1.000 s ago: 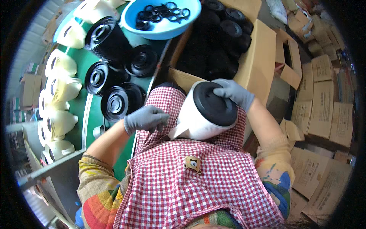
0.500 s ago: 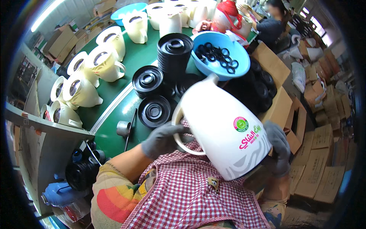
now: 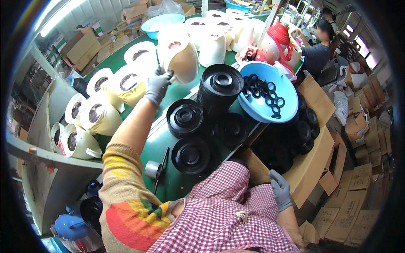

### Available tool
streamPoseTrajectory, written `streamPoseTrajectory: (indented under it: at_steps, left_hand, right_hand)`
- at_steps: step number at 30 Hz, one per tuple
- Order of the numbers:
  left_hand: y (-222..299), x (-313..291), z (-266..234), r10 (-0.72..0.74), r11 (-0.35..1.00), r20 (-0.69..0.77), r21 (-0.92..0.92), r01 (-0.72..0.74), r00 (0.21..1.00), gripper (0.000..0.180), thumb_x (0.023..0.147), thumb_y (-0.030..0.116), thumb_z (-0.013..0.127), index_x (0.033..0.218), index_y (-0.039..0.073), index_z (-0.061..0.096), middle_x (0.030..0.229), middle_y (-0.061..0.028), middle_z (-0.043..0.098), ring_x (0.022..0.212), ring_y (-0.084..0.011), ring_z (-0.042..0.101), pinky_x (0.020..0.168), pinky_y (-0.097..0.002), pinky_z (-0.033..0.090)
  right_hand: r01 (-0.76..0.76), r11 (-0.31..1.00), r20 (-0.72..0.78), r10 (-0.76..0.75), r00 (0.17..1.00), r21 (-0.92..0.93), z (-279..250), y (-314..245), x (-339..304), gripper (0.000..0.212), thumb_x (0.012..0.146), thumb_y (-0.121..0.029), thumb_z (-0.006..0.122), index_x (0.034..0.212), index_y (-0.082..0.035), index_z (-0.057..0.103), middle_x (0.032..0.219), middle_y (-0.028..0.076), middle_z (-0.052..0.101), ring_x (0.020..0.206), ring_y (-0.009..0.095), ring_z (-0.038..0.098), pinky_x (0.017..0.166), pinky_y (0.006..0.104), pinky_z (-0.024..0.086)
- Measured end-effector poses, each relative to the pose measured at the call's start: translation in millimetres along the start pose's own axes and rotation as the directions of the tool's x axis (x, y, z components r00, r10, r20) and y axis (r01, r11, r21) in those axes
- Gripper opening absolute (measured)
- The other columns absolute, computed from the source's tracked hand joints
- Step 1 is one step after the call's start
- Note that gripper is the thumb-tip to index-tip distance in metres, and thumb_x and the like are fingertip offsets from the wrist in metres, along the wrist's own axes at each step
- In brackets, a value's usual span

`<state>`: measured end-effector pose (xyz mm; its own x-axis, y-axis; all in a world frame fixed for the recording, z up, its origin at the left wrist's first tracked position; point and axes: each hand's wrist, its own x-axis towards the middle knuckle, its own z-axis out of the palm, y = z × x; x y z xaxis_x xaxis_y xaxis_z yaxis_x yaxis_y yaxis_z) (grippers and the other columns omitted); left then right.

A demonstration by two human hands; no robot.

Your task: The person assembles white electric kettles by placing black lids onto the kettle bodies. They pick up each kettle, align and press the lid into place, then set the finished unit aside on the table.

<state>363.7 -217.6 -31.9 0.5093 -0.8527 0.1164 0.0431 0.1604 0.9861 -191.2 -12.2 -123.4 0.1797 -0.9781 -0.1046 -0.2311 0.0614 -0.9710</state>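
One white jug [image 3: 180, 59] at the far side of the left hand [image 3: 157, 86], just beyond the fingertips and slightly to the right; arm extended over the green counter [image 3: 155, 147]. Left hand: grey glove, fingers curled at the jug's near left side; contact apparent, but cannot tell whether they close round a handle. Jug roughly upright; cannot tell whether its base bears on the counter. Cream jugs [image 3: 100, 117] stand left of and near the hand. Right hand [image 3: 280, 190]: grey glove, fingers loosely bent, nothing held, well apart from the jug; located above the lap, beside the cardboard box [image 3: 314, 158]. Between the hands: tall stack of black discs [image 3: 220, 86], with lower ones nearer the body. Blue basin [image 3: 287, 90] beyond the right hand, black rings [image 3: 254, 87] inside.
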Motion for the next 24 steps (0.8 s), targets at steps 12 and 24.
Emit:
streamPoseTrajectory:
  at_steps: [12, 24]
  left_hand:
    - [-98.6, 106.3, 42.1, -0.046, 0.910, -0.052, 0.409, 0.063, 0.998, 0.035, 0.076, 0.019, 0.073, 0.106, 0.003, 0.063, 0.084, -0.0147, 0.068, 0.075, -0.0249, 0.067, 0.071, -0.0356, 0.054]
    - [9.4, 6.2, -94.9, 0.453, 0.155, 0.106, 0.968, -0.195, 0.885, 0.046, 0.071, 0.031, 0.075, 0.109, 0.008, 0.062, 0.104, -0.0174, 0.063, 0.098, -0.0347, 0.060, 0.091, -0.0427, 0.045]
  right_hand:
    - [-0.201, 0.968, -0.119, 0.185, 0.976, -0.147, -5.6, 27.3, -9.4, 0.039, 0.092, -0.007, 0.060, 0.129, 0.006, 0.057, 0.126, 0.018, 0.063, 0.117, 0.024, 0.060, 0.102, 0.0330, 0.046]
    - [-0.314, 0.935, -0.092, 0.303, 0.949, -0.162, -11.9, 55.8, -27.3, 0.043, 0.093, -0.007, 0.058, 0.133, 0.007, 0.053, 0.131, 0.018, 0.059, 0.120, 0.024, 0.057, 0.103, 0.0330, 0.044]
